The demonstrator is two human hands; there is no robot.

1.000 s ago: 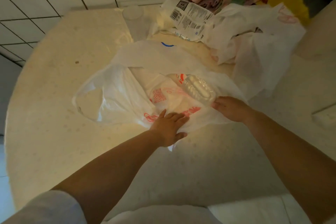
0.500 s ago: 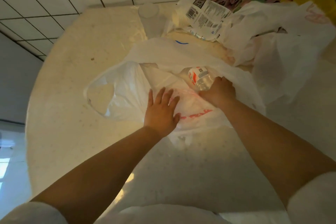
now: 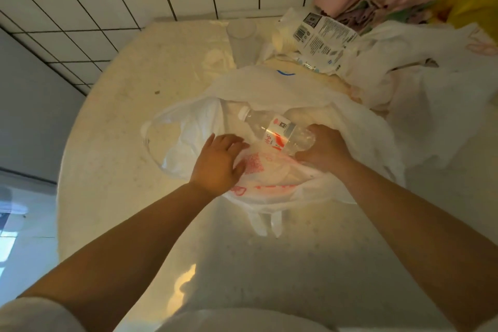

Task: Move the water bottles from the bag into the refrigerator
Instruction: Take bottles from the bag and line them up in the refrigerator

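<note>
the left hand (image 3: 218, 162) lay flat and open on the white bag (image 3: 269, 180), likely pinning it to the table (image 3: 113, 170), while the right hand (image 3: 322, 149) gripped the base of a water bottle (image 3: 275, 131) lying half out of the bag's mouth, cap pointing away.

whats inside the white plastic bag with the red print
One clear water bottle with a white cap and red label lies at the bag's mouth, the right hand on its base. The plastic hides anything deeper inside.
</note>
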